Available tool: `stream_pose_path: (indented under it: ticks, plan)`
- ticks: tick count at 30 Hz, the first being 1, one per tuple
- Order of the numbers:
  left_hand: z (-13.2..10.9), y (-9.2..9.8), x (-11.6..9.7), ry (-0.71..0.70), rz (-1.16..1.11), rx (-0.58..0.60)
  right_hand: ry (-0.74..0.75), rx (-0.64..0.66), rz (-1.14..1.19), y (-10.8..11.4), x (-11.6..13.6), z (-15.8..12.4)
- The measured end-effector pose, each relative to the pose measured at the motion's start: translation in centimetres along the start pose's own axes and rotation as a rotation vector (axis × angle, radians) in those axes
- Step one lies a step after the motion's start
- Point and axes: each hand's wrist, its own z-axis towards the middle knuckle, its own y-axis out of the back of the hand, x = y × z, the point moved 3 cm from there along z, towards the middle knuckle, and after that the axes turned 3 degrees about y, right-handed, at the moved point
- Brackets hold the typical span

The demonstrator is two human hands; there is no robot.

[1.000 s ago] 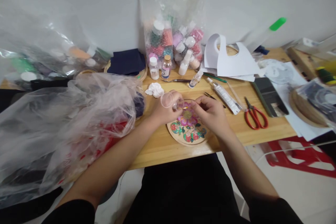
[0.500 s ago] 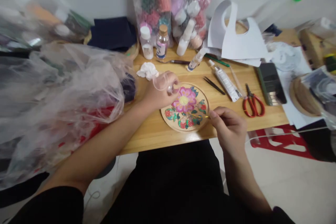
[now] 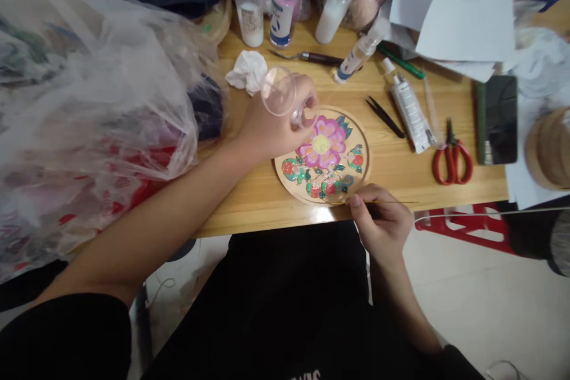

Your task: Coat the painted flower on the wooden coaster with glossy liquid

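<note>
A round wooden plaque (image 3: 286,177) lies near the table's front edge, bearing a pink flower (image 3: 320,143) with red and green shapes outlined in gold. My left hand (image 3: 278,124) is over its upper left edge, fingers wrapped round a small clear plastic cup (image 3: 279,91), seen tilted and partly hidden by the hand. At the lower right rim, my right hand (image 3: 383,222) pinches a thin gold wire-like strand (image 3: 407,202) between thumb and fingers. One end of the strand reaches the plaque's lower edge; the other sticks out to the right.
Crumpled white tissue (image 3: 248,71), a dark-handled tool (image 3: 320,58), bottles (image 3: 285,6), tweezers (image 3: 385,117), a metal tube (image 3: 412,113), red-handled pliers (image 3: 452,160) and a phone (image 3: 497,119) surround the plaque. A large plastic bag (image 3: 111,71) bulges on the left.
The view has tipped down and closer. My right hand has drawn the gold strand from over the plaque's middle down to its lower rim. My left hand still holds the cup.
</note>
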Motion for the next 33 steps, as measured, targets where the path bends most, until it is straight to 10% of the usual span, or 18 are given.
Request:
stream_pose_path:
  ticks: [33]
  plan:
    - [-0.10, -0.12, 0.05, 0.021, -0.033, -0.019, -0.003, -0.092, 0.074, 0.14, -0.94, -0.40]
